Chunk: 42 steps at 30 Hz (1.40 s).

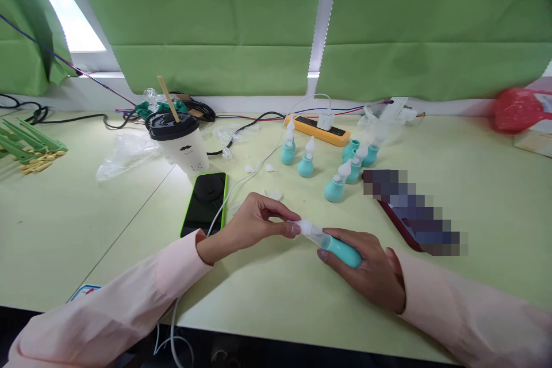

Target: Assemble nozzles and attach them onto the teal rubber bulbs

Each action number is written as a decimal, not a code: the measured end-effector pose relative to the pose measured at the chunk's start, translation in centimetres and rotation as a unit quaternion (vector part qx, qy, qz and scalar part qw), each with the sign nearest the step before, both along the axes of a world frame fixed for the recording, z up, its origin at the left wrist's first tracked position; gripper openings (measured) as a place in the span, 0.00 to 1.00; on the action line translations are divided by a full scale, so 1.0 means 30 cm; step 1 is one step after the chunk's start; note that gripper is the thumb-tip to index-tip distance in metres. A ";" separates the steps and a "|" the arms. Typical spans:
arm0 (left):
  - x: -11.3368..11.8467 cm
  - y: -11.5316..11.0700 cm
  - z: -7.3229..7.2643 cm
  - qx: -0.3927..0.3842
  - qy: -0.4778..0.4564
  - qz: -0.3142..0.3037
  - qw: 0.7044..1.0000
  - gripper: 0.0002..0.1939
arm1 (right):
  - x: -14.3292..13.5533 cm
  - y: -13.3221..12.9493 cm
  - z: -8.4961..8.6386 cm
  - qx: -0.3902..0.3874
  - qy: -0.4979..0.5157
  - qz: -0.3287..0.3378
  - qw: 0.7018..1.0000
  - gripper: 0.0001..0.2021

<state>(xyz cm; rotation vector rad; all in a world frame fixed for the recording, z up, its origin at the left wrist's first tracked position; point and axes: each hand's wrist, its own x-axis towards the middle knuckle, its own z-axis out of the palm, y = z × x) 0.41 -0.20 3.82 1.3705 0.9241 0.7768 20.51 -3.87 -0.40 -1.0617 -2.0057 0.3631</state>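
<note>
Between my hands is a nasal aspirator with a teal squeeze bulb (344, 251), a clear middle piece and a white tip (305, 226). My right hand (366, 264) is wrapped round the bulb. The thumb and forefinger of my left hand (259, 219) pinch the end of the white tip. The aspirator lies tilted, tip up to the left. Beyond my hands stand several teal bulbs with white tips, the nearest one being a teal bulb (333, 190). Small white pieces (276, 195) lie just behind my left hand.
A green-edged phone (204, 201) and a lidded paper cup (183, 146) stand left of my hands; a white cable crosses the phone. A dark red phone (401, 221), partly pixelated, lies right. Behind are a yellow power strip (317, 130), plastic bags (131, 155) and green pieces (30, 141).
</note>
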 end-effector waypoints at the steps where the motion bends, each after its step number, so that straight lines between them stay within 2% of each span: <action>1: -0.003 0.004 -0.001 0.004 0.007 -0.010 1.000 0.08 | 0.000 0.000 0.000 0.007 -0.003 -0.001 1.000 0.07; 10: -0.036 0.029 -0.019 0.003 0.078 -0.149 0.986 0.08 | 0.008 -0.001 0.003 0.065 -0.062 0.042 0.995 0.07; 18: -0.031 0.025 -0.018 -0.044 0.071 -0.186 0.979 0.08 | 0.026 0.003 0.006 0.155 -0.171 0.073 0.970 0.10; 21: -0.031 0.022 -0.013 -0.020 0.096 -0.198 0.975 0.08 | 0.027 0.003 0.006 0.165 -0.193 0.071 0.965 0.10; 23: -0.032 0.018 -0.009 0.027 0.120 -0.201 0.972 0.08 | 0.027 0.002 0.009 0.155 -0.195 0.070 0.966 0.10; 28: -0.027 0.003 -0.004 0.218 0.179 -0.186 0.941 0.09 | 0.030 0.004 0.021 0.077 -0.151 0.059 0.984 0.08; 35: -0.023 -0.013 0.003 0.322 0.200 -0.184 0.907 0.10 | 0.041 0.018 0.036 -0.096 -0.090 0.073 0.989 0.06; 38: -0.025 -0.014 0.009 0.344 0.201 -0.181 0.899 0.10 | 0.040 0.024 0.054 -0.246 -0.063 0.080 0.964 0.10; 40: -0.026 -0.016 0.012 0.358 0.207 -0.182 0.892 0.10 | 0.037 0.032 0.067 -0.353 -0.024 0.093 0.931 0.12; 42: -0.027 -0.017 0.014 0.366 0.213 -0.188 0.886 0.11 | 0.036 0.043 0.078 -0.423 0.015 0.121 0.898 0.13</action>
